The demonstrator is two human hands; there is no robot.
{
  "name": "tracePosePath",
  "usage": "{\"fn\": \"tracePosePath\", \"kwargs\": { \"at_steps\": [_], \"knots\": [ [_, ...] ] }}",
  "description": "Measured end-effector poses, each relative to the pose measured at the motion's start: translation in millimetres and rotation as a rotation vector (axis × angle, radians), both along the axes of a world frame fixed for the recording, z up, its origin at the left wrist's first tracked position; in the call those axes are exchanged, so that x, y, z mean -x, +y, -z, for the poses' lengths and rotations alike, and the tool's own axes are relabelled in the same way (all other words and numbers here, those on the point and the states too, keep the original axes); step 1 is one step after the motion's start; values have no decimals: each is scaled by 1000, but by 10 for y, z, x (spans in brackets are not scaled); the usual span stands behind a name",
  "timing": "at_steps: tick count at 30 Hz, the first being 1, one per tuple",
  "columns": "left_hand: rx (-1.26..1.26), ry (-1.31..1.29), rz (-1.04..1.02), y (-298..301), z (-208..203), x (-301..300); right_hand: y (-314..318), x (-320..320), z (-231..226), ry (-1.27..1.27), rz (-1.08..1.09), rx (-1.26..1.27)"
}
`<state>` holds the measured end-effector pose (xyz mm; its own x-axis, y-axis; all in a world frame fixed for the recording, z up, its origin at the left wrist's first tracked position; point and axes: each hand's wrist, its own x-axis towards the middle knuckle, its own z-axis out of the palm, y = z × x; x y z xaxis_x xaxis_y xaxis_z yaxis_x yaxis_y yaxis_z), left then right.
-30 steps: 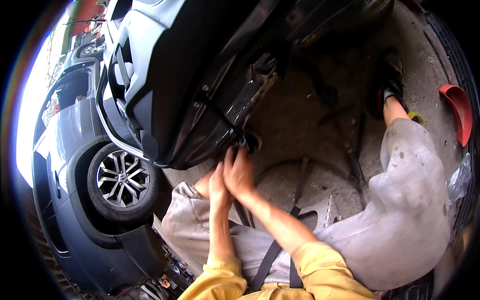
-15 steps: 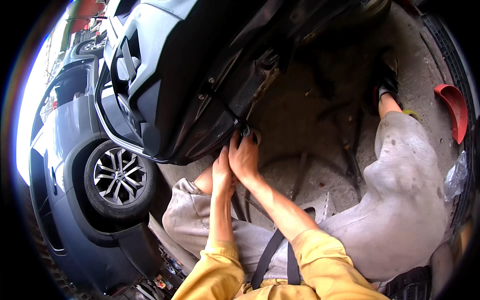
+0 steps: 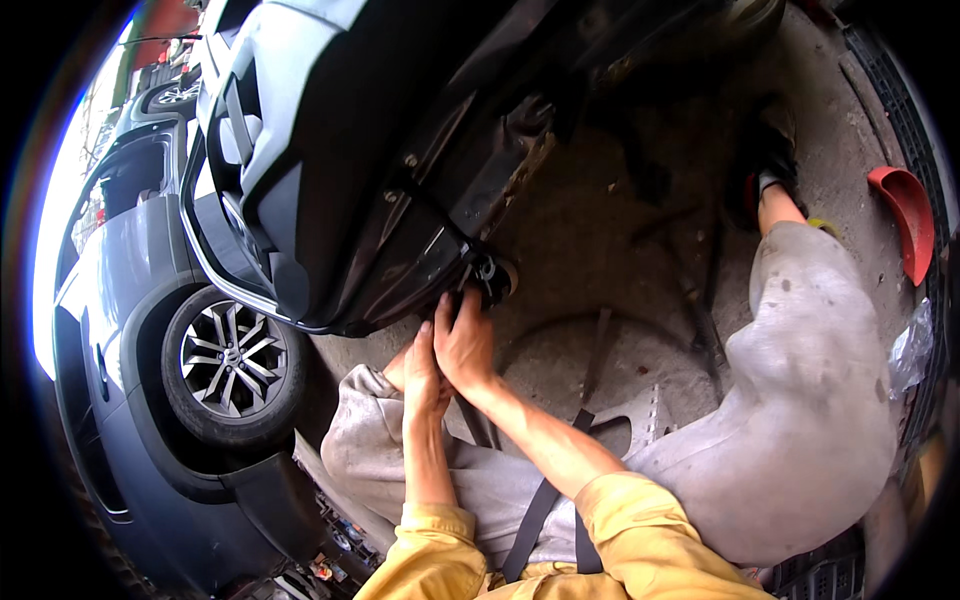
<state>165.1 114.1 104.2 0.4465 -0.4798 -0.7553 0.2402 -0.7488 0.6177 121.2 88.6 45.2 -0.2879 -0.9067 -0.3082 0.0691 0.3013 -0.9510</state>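
From the head view, there was your dark car door (image 3: 345,190), swung over you, and low on its metal edge sat the black fitting (image 3: 488,272), right where a black strap (image 3: 436,213) ran down from two bolts. Your right hand (image 3: 466,345) was just below that fitting, fingers bent and partly closed, tips reaching up to its underside; whether they gripped anything, you couldn't tell. And your left hand (image 3: 422,370)! It pressed in close against the right one, half curled, a little lower and farther from the fitting, its contents hidden. Off to your left stood a grey car's wheel (image 3: 232,355); out right, a red curved piece (image 3: 908,220) lay on the concrete floor (image 3: 825,110), well apart from both hands.
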Motion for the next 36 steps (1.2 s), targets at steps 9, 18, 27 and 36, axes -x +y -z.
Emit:
{"fn": "tracePosePath", "kwargs": {
  "at_steps": [9,18,27,36],
  "knots": [
    [-31,107,77,-90,-133,-195,-178,27,-82,21,50,36],
    [15,-193,158,-754,28,356,-701,447,-47,-135,90,-54],
    [-91,49,15,-340,-53,87,-351,232,46,-101,-102,-77],
    [45,-182,-27,-68,201,-15,-90,-32,-69,-14,-13,-15]
  ]
}}
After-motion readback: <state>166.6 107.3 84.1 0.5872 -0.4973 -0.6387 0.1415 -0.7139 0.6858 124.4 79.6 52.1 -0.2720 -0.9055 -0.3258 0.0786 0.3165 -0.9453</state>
